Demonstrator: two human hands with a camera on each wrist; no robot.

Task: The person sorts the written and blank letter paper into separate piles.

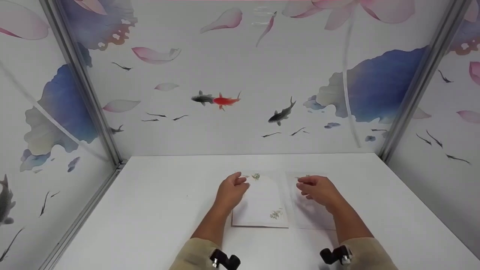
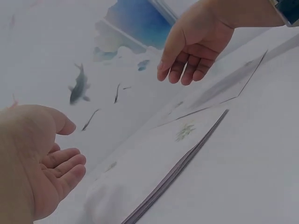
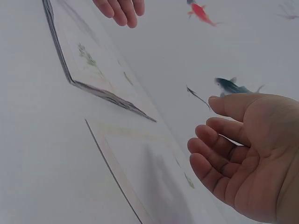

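Note:
A stack of white paper sheets (image 1: 262, 198) with printed green sprigs lies on the table, its layered edge plain in the left wrist view. Just right of it lies a thin single sheet (image 1: 305, 218) of similar paper. My left hand (image 1: 231, 190) is over the stack's left side, fingers loosely bent and holding nothing. Over the upper part of the single sheet hovers my right hand (image 1: 318, 190), its fingers relaxed and slightly curved, also holding nothing. Shadows of both hands fall on the paper.
The white table (image 1: 157, 210) runs back to a panel (image 1: 240, 127) printed with fish, petals and blue leaves. Side panels with metal corner posts (image 1: 80, 80) stand left and right. Each sleeved wrist carries a black camera mount (image 1: 225, 259).

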